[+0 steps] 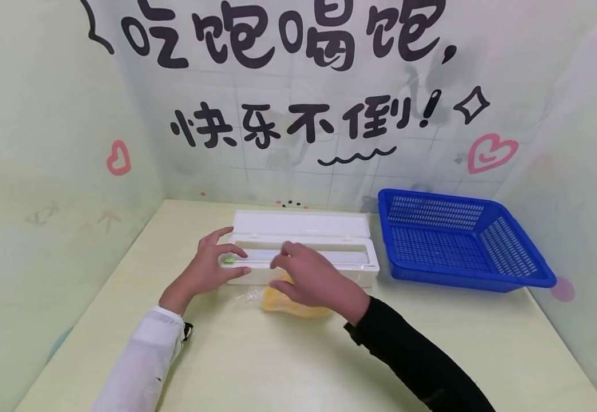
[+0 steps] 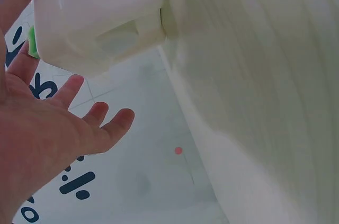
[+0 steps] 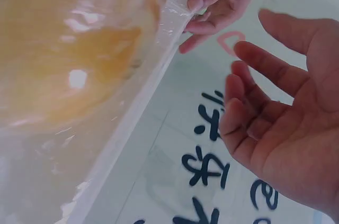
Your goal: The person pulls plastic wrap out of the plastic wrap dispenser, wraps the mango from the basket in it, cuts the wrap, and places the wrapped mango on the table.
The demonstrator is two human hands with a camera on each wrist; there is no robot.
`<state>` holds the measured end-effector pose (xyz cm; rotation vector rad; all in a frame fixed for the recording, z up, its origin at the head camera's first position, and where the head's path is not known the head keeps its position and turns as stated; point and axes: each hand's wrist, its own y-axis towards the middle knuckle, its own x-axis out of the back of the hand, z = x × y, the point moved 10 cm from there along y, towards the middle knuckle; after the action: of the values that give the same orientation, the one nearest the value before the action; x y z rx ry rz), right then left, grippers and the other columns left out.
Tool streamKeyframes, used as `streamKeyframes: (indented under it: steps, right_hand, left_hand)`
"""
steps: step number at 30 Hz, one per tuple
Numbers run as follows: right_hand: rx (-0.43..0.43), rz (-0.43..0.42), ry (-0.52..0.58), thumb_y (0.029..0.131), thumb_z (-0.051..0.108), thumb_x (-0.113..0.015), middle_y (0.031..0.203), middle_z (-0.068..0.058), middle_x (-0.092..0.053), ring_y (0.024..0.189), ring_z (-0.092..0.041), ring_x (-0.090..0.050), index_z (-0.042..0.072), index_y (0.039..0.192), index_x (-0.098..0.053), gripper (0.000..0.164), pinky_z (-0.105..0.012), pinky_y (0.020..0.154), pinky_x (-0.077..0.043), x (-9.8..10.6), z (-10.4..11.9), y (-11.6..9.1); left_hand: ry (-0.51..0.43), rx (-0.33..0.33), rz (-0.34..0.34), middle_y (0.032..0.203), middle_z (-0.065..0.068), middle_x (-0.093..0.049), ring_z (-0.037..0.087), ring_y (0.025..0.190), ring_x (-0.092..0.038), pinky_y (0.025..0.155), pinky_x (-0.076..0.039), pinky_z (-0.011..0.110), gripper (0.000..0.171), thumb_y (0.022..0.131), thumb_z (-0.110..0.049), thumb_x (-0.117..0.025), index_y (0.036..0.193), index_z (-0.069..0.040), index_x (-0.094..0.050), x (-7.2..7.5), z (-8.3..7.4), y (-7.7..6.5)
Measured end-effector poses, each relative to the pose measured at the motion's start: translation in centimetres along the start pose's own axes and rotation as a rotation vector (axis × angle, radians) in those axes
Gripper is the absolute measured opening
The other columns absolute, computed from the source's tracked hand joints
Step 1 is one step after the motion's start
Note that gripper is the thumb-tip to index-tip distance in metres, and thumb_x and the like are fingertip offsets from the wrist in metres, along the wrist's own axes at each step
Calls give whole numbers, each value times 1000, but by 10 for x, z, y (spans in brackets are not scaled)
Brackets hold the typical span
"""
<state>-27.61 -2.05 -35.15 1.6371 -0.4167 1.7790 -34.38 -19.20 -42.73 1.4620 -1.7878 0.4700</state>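
Note:
A long white plastic-wrap dispenser [image 1: 298,277] lies across the table with its lid [image 1: 298,224] raised at the back. At its left end my left hand [image 1: 213,263] grips the front corner between thumb and forefinger, the other fingers spread. A small green cutter slider [image 1: 229,260] sits between them on the front rail. My right hand [image 1: 308,274] hovers over the dispenser's front middle, fingers loosely bent and holding nothing in the right wrist view. Below it, in front of the dispenser, lies a yellow bread-like piece [image 1: 298,306] in clear film [image 3: 106,102], partly hidden by that hand.
A blue perforated basket [image 1: 432,274] stands to the right of the dispenser. Printed sheeting [image 1: 288,126] hangs behind and at both sides of the pale table [image 1: 257,366].

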Motion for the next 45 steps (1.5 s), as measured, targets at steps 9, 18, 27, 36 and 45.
streamKeyframes:
  steps: [9,18,27,36,45]
  right_hand:
    - [-17,99,26,99,25,-64,83,4,-58,76,-10,-50,19,103,-79,16,-18,61,-40,-34,21,79]
    - [-187,204,-59,95,33,-70,82,4,-59,77,-9,-55,20,76,-69,23,-24,62,-48,-74,17,99]
    - [-188,159,-95,91,33,-75,83,5,-60,77,-8,-58,21,76,-69,20,-23,62,-50,-72,19,106]
    - [-90,194,-76,94,31,-71,80,6,-57,79,-8,-55,20,81,-71,17,-22,63,-47,-69,12,105]
    - [-99,240,-35,92,28,-75,85,4,-58,79,-11,-54,15,86,-71,15,-22,63,-46,-57,-6,95]
  left_hand:
    - [-39,-50,-15,161,23,-26,57,145,-11,108,-18,79,30,82,-19,-84,110,-10,-78,-8,-1,-5]
    - [-77,-86,10,158,30,-27,61,141,-19,109,-18,76,23,82,-5,-80,104,0,-76,-14,-3,-14]
    - [-82,-105,11,158,32,-27,55,144,-22,112,-18,74,23,84,-3,-78,106,5,-74,-10,-4,-13]
    - [-27,-131,3,156,32,-32,53,145,-25,112,-21,72,26,85,-8,-79,110,-2,-75,-6,-10,-8]
    - [-37,-62,-16,159,27,-29,57,145,-25,113,-25,71,11,83,-21,-84,86,-14,-75,-2,-5,-2]
